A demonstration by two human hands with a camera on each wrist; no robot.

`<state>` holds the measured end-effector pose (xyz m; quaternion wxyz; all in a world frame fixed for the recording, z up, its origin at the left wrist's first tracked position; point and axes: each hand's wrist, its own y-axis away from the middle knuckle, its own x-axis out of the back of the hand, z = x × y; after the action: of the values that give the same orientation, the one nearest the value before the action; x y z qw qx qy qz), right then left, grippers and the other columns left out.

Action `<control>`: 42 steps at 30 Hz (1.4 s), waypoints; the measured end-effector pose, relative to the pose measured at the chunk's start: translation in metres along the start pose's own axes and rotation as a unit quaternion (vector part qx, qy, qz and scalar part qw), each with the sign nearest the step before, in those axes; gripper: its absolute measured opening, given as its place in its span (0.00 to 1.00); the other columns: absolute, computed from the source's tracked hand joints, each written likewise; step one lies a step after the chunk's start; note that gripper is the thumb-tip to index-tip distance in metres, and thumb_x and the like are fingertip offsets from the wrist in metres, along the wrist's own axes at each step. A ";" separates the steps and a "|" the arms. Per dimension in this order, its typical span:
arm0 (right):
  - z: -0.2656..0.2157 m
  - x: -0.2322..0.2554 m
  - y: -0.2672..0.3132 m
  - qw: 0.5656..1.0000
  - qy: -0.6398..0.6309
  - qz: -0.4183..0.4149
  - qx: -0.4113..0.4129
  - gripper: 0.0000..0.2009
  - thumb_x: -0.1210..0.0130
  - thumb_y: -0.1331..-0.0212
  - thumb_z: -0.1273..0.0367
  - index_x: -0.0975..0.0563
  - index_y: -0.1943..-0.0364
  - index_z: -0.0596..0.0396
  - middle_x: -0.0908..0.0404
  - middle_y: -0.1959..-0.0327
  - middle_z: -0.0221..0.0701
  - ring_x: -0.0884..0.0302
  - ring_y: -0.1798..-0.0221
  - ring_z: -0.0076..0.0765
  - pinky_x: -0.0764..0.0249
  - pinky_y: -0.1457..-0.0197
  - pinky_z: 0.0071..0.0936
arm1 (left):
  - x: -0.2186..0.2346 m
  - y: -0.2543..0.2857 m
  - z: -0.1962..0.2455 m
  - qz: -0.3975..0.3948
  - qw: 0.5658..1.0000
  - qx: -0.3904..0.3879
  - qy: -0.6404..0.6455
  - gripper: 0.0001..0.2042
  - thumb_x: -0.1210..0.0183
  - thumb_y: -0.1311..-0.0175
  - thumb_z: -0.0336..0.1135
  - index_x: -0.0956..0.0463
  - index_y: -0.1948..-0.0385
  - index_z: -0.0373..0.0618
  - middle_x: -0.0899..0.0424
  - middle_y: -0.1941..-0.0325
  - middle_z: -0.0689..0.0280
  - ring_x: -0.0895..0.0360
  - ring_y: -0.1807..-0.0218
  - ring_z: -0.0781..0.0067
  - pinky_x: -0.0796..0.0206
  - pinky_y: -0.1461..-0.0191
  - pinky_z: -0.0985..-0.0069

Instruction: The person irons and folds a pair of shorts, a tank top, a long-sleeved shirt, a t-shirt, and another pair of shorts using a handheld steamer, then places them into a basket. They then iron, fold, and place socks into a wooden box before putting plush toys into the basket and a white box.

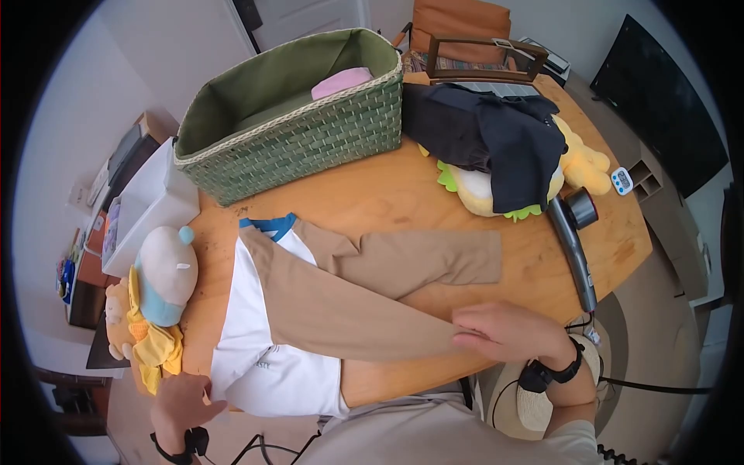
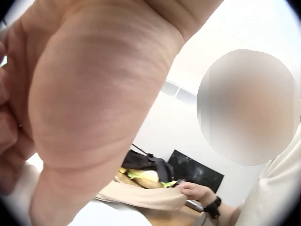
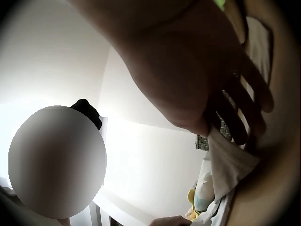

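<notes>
A long-sleeved shirt (image 1: 267, 372) with a white body, tan sleeves and a blue collar (image 1: 271, 225) lies on the wooden table (image 1: 372, 186), its lower part at the near edge. One tan sleeve (image 1: 349, 314) stretches diagonally across it to my right hand (image 1: 508, 332), which pinches the cuff (image 3: 230, 157) between thumb and fingers. The other sleeve (image 1: 434, 257) lies farther back, pointing right. My left hand (image 1: 182, 401) is at the shirt's lower left edge, thumb and curled fingers gripping the white cloth. In the left wrist view, the palm hides most of that grip.
A green woven basket (image 1: 302, 143) holding pink cloth (image 1: 341, 82) stands at the back. Plush toys (image 1: 164, 275) and yellow cloth (image 1: 159, 353) sit left, beside a white box (image 1: 163, 186). Dark clothing (image 1: 496, 132) covers another plush toy at right, near a hair dryer (image 1: 573, 252) and a small timer (image 1: 621, 180).
</notes>
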<state>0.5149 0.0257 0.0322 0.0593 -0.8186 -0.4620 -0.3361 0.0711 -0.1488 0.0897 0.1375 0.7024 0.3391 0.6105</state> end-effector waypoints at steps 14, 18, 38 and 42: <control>-0.008 -0.011 0.016 0.990 -0.120 0.021 0.077 0.08 0.43 0.34 0.71 0.27 0.64 0.63 0.25 0.65 0.40 0.26 0.63 0.49 0.29 0.58 0.35 | 0.101 -0.184 0.034 0.358 0.857 -0.367 0.045 0.21 0.38 0.48 0.22 0.23 0.50 0.49 0.23 0.44 0.59 0.27 0.41 0.52 0.33 0.38 0.59; 0.007 -0.018 0.040 0.985 -0.158 0.051 0.050 0.08 0.42 0.34 0.71 0.27 0.65 0.63 0.26 0.67 0.40 0.28 0.65 0.48 0.30 0.60 0.33 | 0.104 -0.192 0.054 0.305 0.868 -0.391 -0.028 0.11 0.38 0.44 0.24 0.18 0.60 0.52 0.21 0.45 0.65 0.27 0.40 0.60 0.38 0.38 0.61; 0.065 -0.022 0.060 0.766 -0.571 0.289 -0.060 0.11 0.49 0.31 0.68 0.25 0.51 0.60 0.19 0.53 0.31 0.23 0.47 0.29 0.29 0.41 0.26 | 0.093 -0.242 0.080 0.274 0.861 -0.389 0.181 0.13 0.37 0.34 0.38 0.23 0.52 0.46 0.19 0.55 0.59 0.23 0.44 0.56 0.31 0.38 0.62; 0.057 -0.016 0.051 0.746 -0.567 0.349 0.000 0.10 0.50 0.30 0.68 0.25 0.52 0.59 0.20 0.56 0.30 0.23 0.50 0.26 0.29 0.44 0.24 | 0.096 -0.233 0.085 0.279 0.857 -0.403 0.163 0.14 0.35 0.34 0.37 0.23 0.52 0.42 0.17 0.57 0.54 0.18 0.51 0.54 0.26 0.47 0.62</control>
<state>0.5780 0.0086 -0.0107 -0.1005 -0.9627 -0.0923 0.2337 0.0819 0.1024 0.0029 0.1753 0.5413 -0.1287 0.8122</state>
